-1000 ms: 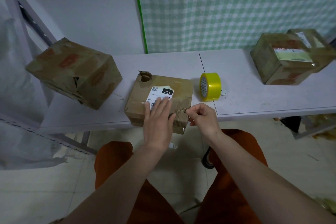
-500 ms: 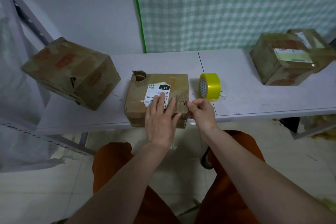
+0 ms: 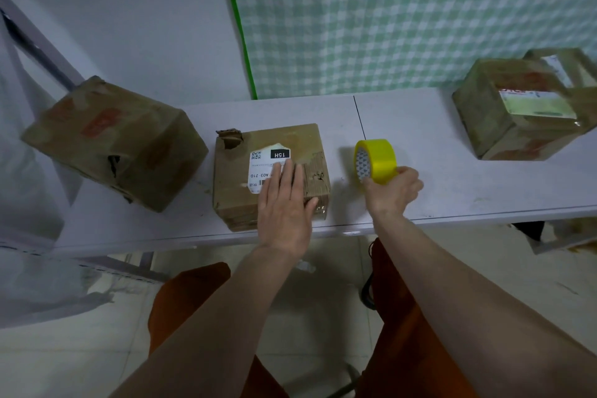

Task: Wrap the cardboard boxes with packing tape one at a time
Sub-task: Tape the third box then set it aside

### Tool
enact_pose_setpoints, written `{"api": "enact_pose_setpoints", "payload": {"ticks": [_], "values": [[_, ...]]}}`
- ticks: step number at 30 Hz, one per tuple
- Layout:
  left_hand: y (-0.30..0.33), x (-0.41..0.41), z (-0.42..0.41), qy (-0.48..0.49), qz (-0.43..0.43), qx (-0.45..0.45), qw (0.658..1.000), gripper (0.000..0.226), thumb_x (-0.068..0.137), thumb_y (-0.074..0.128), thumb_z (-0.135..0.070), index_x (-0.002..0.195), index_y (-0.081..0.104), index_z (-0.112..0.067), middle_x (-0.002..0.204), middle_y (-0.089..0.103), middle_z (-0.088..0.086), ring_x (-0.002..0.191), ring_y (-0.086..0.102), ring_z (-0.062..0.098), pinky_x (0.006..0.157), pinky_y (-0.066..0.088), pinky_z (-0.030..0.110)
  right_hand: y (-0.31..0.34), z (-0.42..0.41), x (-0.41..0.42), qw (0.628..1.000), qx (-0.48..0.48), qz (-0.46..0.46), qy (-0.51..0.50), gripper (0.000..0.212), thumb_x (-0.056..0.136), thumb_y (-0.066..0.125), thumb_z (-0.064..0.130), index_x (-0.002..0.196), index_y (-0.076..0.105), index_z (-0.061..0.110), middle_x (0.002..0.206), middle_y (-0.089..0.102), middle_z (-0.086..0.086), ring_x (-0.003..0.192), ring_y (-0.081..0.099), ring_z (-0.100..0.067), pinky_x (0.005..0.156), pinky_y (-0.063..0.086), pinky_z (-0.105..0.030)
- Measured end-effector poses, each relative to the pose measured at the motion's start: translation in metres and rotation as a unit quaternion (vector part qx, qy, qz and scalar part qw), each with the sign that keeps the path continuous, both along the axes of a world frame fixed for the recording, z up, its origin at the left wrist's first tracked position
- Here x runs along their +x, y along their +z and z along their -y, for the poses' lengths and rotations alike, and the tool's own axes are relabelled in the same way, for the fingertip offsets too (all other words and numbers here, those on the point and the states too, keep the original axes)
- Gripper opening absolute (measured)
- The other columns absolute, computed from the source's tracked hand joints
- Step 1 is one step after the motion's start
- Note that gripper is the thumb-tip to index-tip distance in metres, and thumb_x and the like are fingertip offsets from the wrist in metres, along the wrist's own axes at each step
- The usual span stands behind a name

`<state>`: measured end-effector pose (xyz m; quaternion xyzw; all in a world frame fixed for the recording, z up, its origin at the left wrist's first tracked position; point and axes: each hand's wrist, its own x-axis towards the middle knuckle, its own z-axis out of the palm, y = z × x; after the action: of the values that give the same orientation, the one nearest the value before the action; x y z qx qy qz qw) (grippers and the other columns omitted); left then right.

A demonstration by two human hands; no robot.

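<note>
A: Why was your left hand (image 3: 284, 207) lying flat on the middle box (image 3: 271, 174), fingers straight across the label (image 3: 268, 168)?

B: You pressed it down, I'd judge, so the box wouldn't slide on the white table (image 3: 436, 191) while your other hand was off fetching tape. Nothing was gripped there; the palm only rested on top.

A: And your right hand (image 3: 392, 191)?

B: Its fingers were curled round the lower edge of the yellow tape roll (image 3: 376, 160), which stood on edge just beside the box. You held the roll; whether a strip was already pulled loose, I couldn't tell.

A: Why that box?

B: It sat nearest the table's front edge, between the 2 others: 1 box (image 3: 116, 142) to the left, tilted, and 1 taped box (image 3: 517, 113) well apart at the right. Its torn corner (image 3: 231, 139) looked likely to need covering.
</note>
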<state>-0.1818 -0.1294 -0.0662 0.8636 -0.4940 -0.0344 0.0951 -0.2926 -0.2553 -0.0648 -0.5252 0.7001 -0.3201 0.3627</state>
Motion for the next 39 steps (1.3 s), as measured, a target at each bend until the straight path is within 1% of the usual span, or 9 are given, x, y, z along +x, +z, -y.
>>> {"api": "enact_pose_setpoints", "payload": {"ticks": [3,7,11,16,22,27,31,35,39], "values": [[0.001,0.001,0.000,0.000,0.011,0.010,1.000,0.078,0.097,0.026,-0.058,0.153,-0.011,-0.019,0.162,-0.014,-0.001,0.147,-0.019,0.017,0.115,-0.016,0.034,-0.001,0.023,0.007,0.999,0.041,0.033,-0.012,0.083,0.074,0.079,0.013,0.140,0.030,0.007,0.142,0.029,-0.019,0.129,0.033,-0.037,0.105,0.034,-0.041],[0.002,-0.003,0.000,0.005,0.020,0.018,1.000,0.081,0.097,0.029,-0.057,0.153,-0.012,-0.014,0.162,-0.015,0.003,0.148,-0.017,0.021,0.116,-0.016,0.035,0.001,0.035,0.005,0.989,0.124,-0.052,0.069,0.055,0.080,0.073,0.028,0.125,0.048,0.011,0.130,0.040,-0.018,0.117,0.043,-0.035,0.088,0.039,-0.035],[0.004,-0.003,0.002,0.000,0.012,0.018,1.000,0.083,0.097,0.036,-0.054,0.153,-0.010,-0.014,0.162,-0.014,0.005,0.148,-0.017,0.023,0.115,-0.017,0.035,0.000,0.028,-0.005,0.988,0.120,0.077,0.067,0.047,0.080,0.072,0.017,0.117,0.046,0.004,0.101,0.055,-0.012,0.091,0.055,-0.027,0.073,0.046,-0.035],[0.009,-0.003,0.001,-0.011,0.010,0.045,0.999,0.091,0.095,0.048,-0.046,0.152,-0.015,-0.014,0.160,-0.019,0.006,0.147,-0.021,0.025,0.114,-0.018,0.038,0.024,0.012,-0.025,0.965,0.113,0.228,0.066,0.056,0.066,0.074,0.026,0.116,0.058,0.006,0.107,0.066,-0.013,0.094,0.065,-0.024,0.078,0.058,-0.038],[0.031,0.018,-0.002,-0.054,-0.138,0.060,0.987,0.101,0.083,0.071,-0.041,0.155,0.002,-0.019,0.163,-0.007,0.000,0.149,-0.009,0.017,0.119,-0.004,0.035,0.072,-0.014,-0.042,0.885,0.173,0.421,0.096,0.020,0.087,0.061,0.020,0.107,0.060,0.015,0.114,0.063,-0.016,0.095,0.067,-0.035,0.081,0.058,-0.042],[0.064,0.018,-0.017,0.098,-0.435,-0.183,0.876,0.058,0.089,0.066,-0.009,0.143,0.043,-0.017,0.138,0.049,0.001,0.107,0.050,0.010,0.080,0.041,0.014,0.104,-0.043,-0.053,0.802,0.245,0.534,0.106,0.034,0.090,0.055,0.030,0.121,0.054,0.016,0.124,0.059,-0.015,0.085,0.068,-0.036,0.062,0.061,-0.033],[0.089,-0.012,-0.027,0.074,-0.443,-0.247,0.859,0.050,0.092,0.050,0.000,0.137,0.051,-0.020,0.137,0.051,-0.009,0.122,0.048,0.007,0.091,0.041,0.012,0.111,-0.071,-0.055,0.754,0.305,0.572,0.105,0.055,0.085,0.058,0.037,0.132,0.050,0.009,0.122,0.061,-0.021,0.076,0.071,-0.033,0.059,0.060,-0.030],[0.110,-0.042,-0.041,0.021,-0.501,-0.328,0.801,0.045,0.092,0.047,0.005,0.091,0.066,-0.035,0.077,0.065,-0.027,0.076,0.056,-0.015,0.073,0.043,0.005,0.115,-0.096,-0.056,0.721,0.336,0.599,0.087,0.058,0.083,0.062,0.037,0.129,0.052,0.004,0.111,0.063,-0.023,0.076,0.070,-0.034,0.060,0.060,-0.030],[0.104,-0.055,-0.049,0.079,-0.453,-0.389,0.798,0.017,0.094,0.061,-0.013,0.103,0.074,-0.018,0.080,0.066,-0.024,0.079,0.061,-0.010,0.076,0.046,0.010,0.122,-0.109,-0.058,0.722,0.323,0.607,0.081,0.057,0.081,0.065,0.034,0.129,0.052,0.005,0.121,0.061,-0.024,0.089,0.068,-0.038,0.069,0.060,-0.034]]}}
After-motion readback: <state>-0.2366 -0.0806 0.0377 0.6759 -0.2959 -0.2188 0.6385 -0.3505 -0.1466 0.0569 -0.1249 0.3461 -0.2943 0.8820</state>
